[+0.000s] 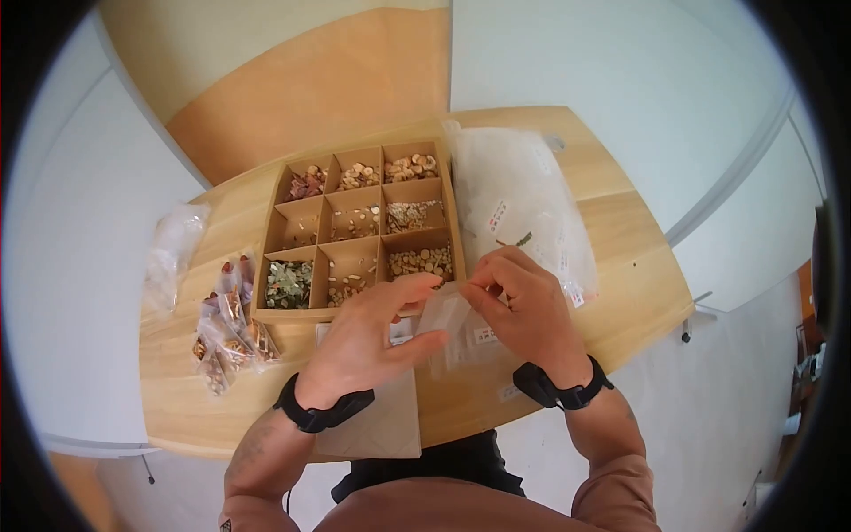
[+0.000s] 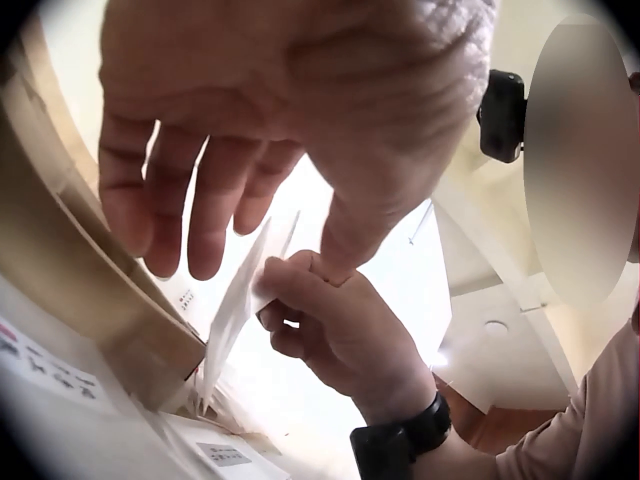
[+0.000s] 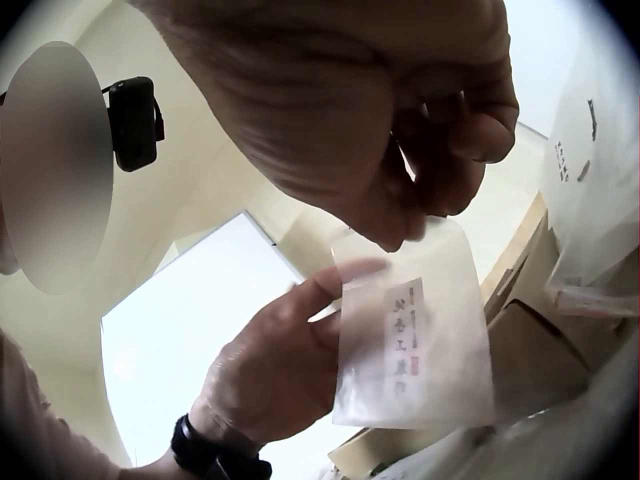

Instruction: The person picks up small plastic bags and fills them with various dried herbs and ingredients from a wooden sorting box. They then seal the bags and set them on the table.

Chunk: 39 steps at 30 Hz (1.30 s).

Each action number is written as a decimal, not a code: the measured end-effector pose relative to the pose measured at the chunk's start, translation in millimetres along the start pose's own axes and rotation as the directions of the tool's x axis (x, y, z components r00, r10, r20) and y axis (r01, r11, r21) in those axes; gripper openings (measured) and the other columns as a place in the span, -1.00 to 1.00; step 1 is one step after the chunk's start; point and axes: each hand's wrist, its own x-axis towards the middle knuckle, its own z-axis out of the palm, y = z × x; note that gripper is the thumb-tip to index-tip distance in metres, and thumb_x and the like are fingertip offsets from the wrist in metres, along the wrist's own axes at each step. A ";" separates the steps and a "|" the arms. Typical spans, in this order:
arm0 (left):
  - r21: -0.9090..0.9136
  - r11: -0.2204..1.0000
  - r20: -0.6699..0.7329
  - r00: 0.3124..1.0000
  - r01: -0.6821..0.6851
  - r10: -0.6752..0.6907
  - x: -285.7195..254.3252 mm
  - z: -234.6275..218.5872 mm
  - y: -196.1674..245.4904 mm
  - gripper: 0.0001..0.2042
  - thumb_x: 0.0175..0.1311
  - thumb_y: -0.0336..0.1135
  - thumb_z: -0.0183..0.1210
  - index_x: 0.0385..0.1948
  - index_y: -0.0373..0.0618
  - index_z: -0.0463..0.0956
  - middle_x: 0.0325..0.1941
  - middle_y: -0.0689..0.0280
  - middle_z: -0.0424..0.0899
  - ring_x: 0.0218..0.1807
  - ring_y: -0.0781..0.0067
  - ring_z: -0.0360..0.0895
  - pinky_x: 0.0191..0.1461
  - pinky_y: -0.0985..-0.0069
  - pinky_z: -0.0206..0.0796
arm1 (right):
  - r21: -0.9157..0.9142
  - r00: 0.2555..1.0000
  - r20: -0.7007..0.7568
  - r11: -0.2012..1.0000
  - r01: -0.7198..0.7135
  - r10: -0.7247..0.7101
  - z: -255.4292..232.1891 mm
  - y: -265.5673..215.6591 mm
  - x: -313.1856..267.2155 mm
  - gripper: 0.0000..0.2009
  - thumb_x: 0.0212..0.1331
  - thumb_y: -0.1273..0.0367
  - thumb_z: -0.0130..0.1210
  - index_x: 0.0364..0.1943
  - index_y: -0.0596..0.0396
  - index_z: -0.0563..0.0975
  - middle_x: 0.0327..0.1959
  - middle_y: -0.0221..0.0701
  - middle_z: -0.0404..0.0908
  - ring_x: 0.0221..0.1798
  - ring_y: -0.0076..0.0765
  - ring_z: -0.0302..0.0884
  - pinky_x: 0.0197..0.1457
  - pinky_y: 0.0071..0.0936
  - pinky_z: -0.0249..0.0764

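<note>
My right hand [image 1: 525, 306] pinches the top edge of a small translucent bag [image 3: 450, 345] between thumb and fingertips. The bag hangs down and carries a printed paper label [image 3: 404, 340]. To its left is my left hand [image 1: 368, 330], its thumb apart from the extended fingers. In the left wrist view, the fingers of that hand [image 2: 280, 90] point down beside the bag's thin edge [image 2: 236, 310]. Just beyond both hands stands a cardboard box [image 1: 355, 314] with several compartments. Dried roots, slices and leaves [image 1: 289, 284] lie inside it.
Filled clear packets [image 1: 232, 341] are piled left of the box, with an empty-looking plastic bag [image 1: 175, 248] behind them. A large translucent bag [image 1: 523, 186] lies to the right, a small dark sprig [image 1: 516, 241] on it. Flat pale sheets [image 1: 381, 426] lie at the wooden table's [image 1: 620, 257] near edge.
</note>
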 end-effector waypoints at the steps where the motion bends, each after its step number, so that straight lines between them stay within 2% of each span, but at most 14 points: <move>1: -0.007 0.999 0.010 0.999 0.035 -0.035 3.7 -0.1 1.5 -0.56 0.19 -0.38 0.33 0.13 -0.11 0.46 -0.08 0.13 0.69 -0.17 0.27 0.66 -0.10 0.46 0.48 | 0.026 1.000 0.001 1.000 -0.012 0.012 0.9 -1.2 2.5 -0.87 0.12 0.43 0.26 -0.38 0.15 0.53 -0.38 -0.27 0.55 -0.38 -0.06 0.53 -0.32 -0.30 0.44; 2: -0.015 0.997 0.021 0.997 0.070 -0.070 6.5 -0.9 2.2 -0.55 0.21 -0.36 0.32 0.14 -0.09 0.44 -0.06 0.11 0.69 -0.20 0.19 0.69 -0.09 0.41 0.50 | 0.051 1.000 0.003 0.998 -0.024 0.024 1.5 -2.1 4.9 -0.87 0.12 0.43 0.27 -0.38 0.15 0.53 -0.40 -0.27 0.54 -0.40 -0.08 0.52 -0.34 -0.31 0.43; 5: -0.066 0.989 -0.058 0.989 0.134 -0.138 9.5 -3.0 0.7 -0.60 0.28 -0.44 0.23 0.16 -0.09 0.41 -0.06 0.11 0.70 -0.11 0.27 0.70 -0.03 0.42 0.50 | 0.100 0.998 0.056 0.994 -0.032 0.027 0.8 -1.6 8.6 -0.87 0.20 0.38 0.24 -0.33 0.16 0.57 -0.41 -0.27 0.57 -0.44 -0.20 0.51 -0.35 -0.40 0.42; 8: -0.114 0.990 -0.067 0.994 0.077 -0.085 10.7 -7.3 1.0 -0.65 0.34 -0.49 0.16 0.14 -0.10 0.41 -0.05 0.12 0.70 -0.06 0.36 0.69 -0.02 0.44 0.48 | 0.206 0.974 0.177 0.962 -0.176 0.140 -5.0 -9.5 9.9 -0.84 0.29 0.34 0.19 -0.24 0.17 0.59 -0.42 -0.32 0.60 -0.42 -0.40 0.51 -0.32 -0.46 0.42; 10: -0.193 0.973 0.029 0.992 0.129 -0.125 9.6 -13.9 1.0 -0.64 0.34 -0.48 0.17 0.16 -0.10 0.40 -0.03 0.12 0.69 -0.06 0.39 0.68 -0.03 0.46 0.47 | 0.289 0.951 0.242 0.921 -0.260 0.192 -1.7 -6.0 9.4 -0.83 0.33 0.34 0.15 -0.19 0.17 0.59 -0.40 -0.40 0.62 -0.40 -0.52 0.50 -0.31 -0.50 0.43; 14: -0.243 0.964 0.102 0.991 0.109 -0.086 5.8 -17.9 -2.4 -0.61 0.36 -0.48 0.17 0.22 -0.10 0.39 -0.07 0.16 0.68 -0.04 0.45 0.66 -0.03 0.49 0.46 | 0.454 0.869 0.431 0.775 -0.440 0.241 1.5 -11.7 9.3 -0.85 0.34 0.37 0.10 -0.15 0.16 0.59 -0.40 -0.53 0.62 -0.37 -0.66 0.48 -0.30 -0.58 0.43; 17: -0.344 0.931 0.093 0.991 0.124 -0.097 -1.1 -20.6 -10.2 -0.55 0.33 -0.48 0.22 0.26 -0.14 0.38 -0.17 0.37 0.66 -0.07 0.65 0.52 0.02 0.59 0.38 | 0.460 0.801 0.538 0.706 -0.539 0.262 6.9 -13.3 8.6 -0.86 0.33 0.38 0.11 -0.15 0.13 0.59 -0.37 -0.57 0.62 -0.35 -0.71 0.49 -0.30 -0.64 0.43; 20: -0.407 0.910 0.014 0.997 0.079 -0.080 -11.8 -26.5 -20.5 -0.58 0.37 -0.43 0.20 0.25 -0.15 0.39 -0.35 0.44 0.63 -0.19 0.67 0.46 -0.08 0.66 0.32 | 0.456 0.782 0.579 0.704 -0.545 0.230 18.5 -17.0 8.4 -0.88 0.32 0.37 0.14 -0.16 0.09 0.59 -0.36 -0.57 0.63 -0.34 -0.74 0.49 -0.30 -0.66 0.43; 23: -0.350 0.935 -0.009 0.998 0.055 -0.062 -20.9 -40.3 -28.5 -0.61 0.40 -0.41 0.17 0.24 -0.16 0.40 -0.41 0.47 0.60 -0.27 0.67 0.40 -0.15 0.68 0.27 | 0.401 0.737 0.637 0.720 -0.566 0.225 32.4 -25.5 12.0 -0.88 0.29 0.38 0.18 -0.17 0.08 0.59 -0.36 -0.58 0.63 -0.34 -0.73 0.48 -0.29 -0.66 0.42; 29: -0.296 0.953 -0.040 0.996 0.059 -0.074 -34.3 -50.3 -31.3 -0.67 0.39 -0.46 0.14 0.18 -0.17 0.46 -0.37 0.38 0.61 -0.27 0.66 0.44 -0.15 0.64 0.30 | 0.504 0.790 0.605 0.720 -0.477 0.099 66.0 -44.2 17.4 -0.93 0.26 0.45 0.24 -0.29 0.09 0.56 -0.41 -0.64 0.58 -0.36 -0.78 0.42 -0.30 -0.67 0.37; 33: -0.107 0.986 -0.305 0.948 -0.127 0.089 -39.9 -53.0 -47.2 -0.70 0.26 -0.53 0.21 0.04 -0.19 0.54 -0.26 0.27 0.65 -0.23 0.44 0.54 -0.09 0.53 0.37 | 0.448 0.832 0.533 0.782 -0.432 0.155 81.1 -46.6 17.6 -0.91 0.25 0.42 0.25 -0.30 0.10 0.56 -0.45 -0.64 0.54 -0.39 -0.78 0.38 -0.34 -0.67 0.33; 36: -0.003 0.962 -0.455 0.857 -0.275 0.243 -48.2 -73.8 -38.2 -0.76 0.11 -0.60 0.26 -0.17 -0.21 0.62 -0.24 0.19 0.66 -0.19 0.19 0.59 -0.11 0.41 0.41 | 0.422 0.834 0.505 0.778 -0.464 0.223 88.3 -47.6 17.5 -0.88 0.27 0.37 0.23 -0.30 0.13 0.57 -0.51 -0.65 0.47 -0.43 -0.77 0.31 -0.38 -0.64 0.29; 38: -0.013 0.905 -0.382 0.838 -0.426 0.389 -64.2 -89.4 -13.4 -0.87 0.13 -0.60 0.22 -0.29 -0.25 0.63 -0.28 0.13 0.67 -0.27 0.16 0.61 -0.20 0.36 0.41 | 0.358 0.842 0.481 0.821 -0.444 0.245 89.4 -51.6 18.5 -0.84 0.29 0.33 0.21 -0.30 0.14 0.56 -0.55 -0.65 0.43 -0.46 -0.77 0.26 -0.41 -0.64 0.26; 39: -0.167 0.865 -0.311 0.858 -0.473 0.409 -79.5 -95.8 -3.5 -0.93 0.15 -0.56 0.22 -0.35 -0.26 0.63 -0.31 0.10 0.68 -0.33 0.16 0.61 -0.25 0.32 0.41 | 0.347 0.843 0.477 0.828 -0.441 0.249 91.4 -49.9 18.2 -0.85 0.30 0.33 0.21 -0.27 0.13 0.56 -0.55 -0.67 0.44 -0.48 -0.79 0.25 -0.44 -0.66 0.22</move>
